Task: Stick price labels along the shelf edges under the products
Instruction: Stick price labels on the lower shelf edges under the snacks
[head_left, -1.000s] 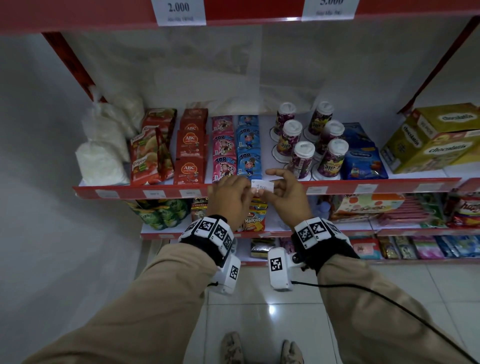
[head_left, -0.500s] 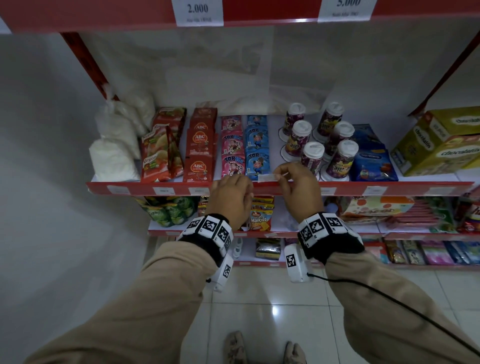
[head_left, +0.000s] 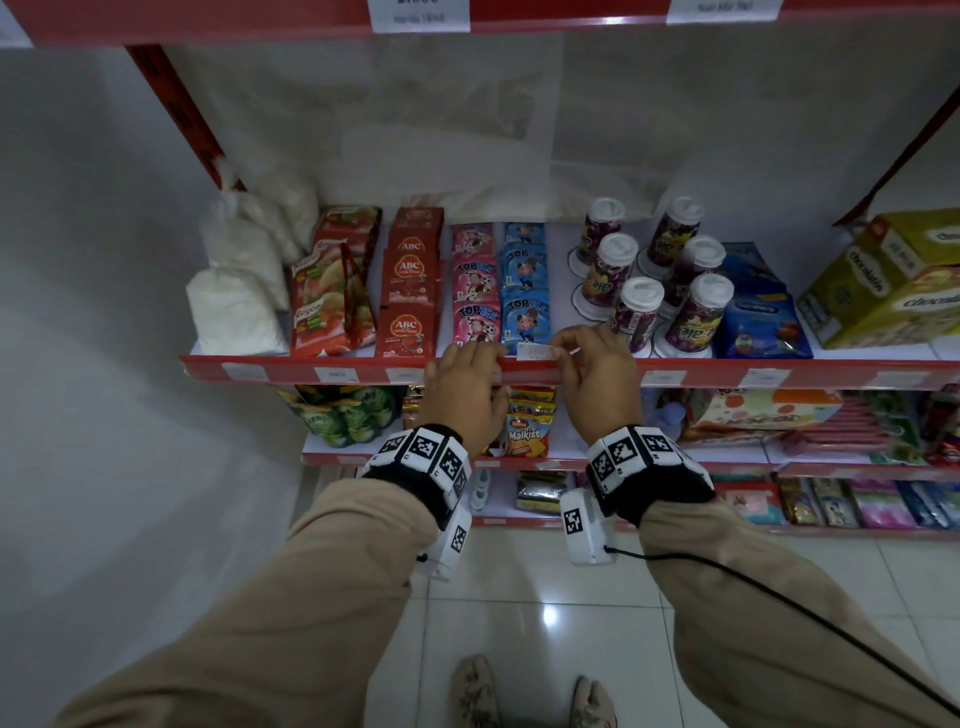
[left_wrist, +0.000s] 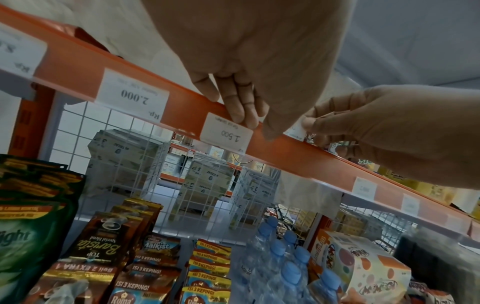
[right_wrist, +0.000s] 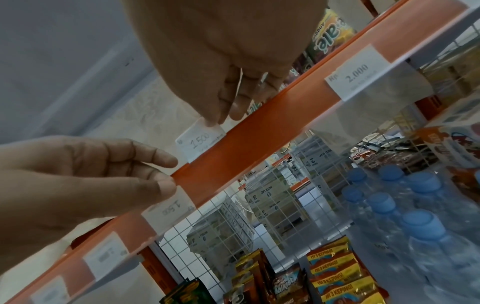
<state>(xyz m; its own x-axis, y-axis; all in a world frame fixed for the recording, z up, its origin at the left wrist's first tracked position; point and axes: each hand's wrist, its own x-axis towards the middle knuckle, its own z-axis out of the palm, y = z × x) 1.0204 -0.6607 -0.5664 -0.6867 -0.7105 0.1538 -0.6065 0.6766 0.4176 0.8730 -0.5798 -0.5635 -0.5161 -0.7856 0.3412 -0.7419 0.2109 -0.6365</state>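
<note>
Right grip: the right hand (right_wrist: 221, 51) pinches a white price label (right_wrist: 201, 142) marked 1.500 by its upper corner, fingers curled down onto it.
Label position: it stands at the top lip of the red shelf edge (head_left: 597, 371), just below the blue Top sachets (head_left: 524, 317); its lower side meets the strip, though whether it is stuck down I cannot tell from these angles.
Left grip: the left hand (head_left: 465, 395) has its fingers laid nearly straight on the shelf edge, fingertips (left_wrist: 240, 115) pressing the top of a second label (left_wrist: 226, 133), also marked 1.500, flat on the strip. It grips nothing.
Spacing: the two labels sit near each other with bare red strip between them.
Other labels: more white tags (head_left: 335, 374) are fixed along the same edge on both sides of the hands.
Shelf goods: white bags (head_left: 234, 317), red ABC sachets (head_left: 410, 301), pink Top sachets (head_left: 475, 312), capped cups (head_left: 696, 317).
Below: Malkist packs (head_left: 527, 431) and blue-capped water bottles (right_wrist: 389, 205).
</note>
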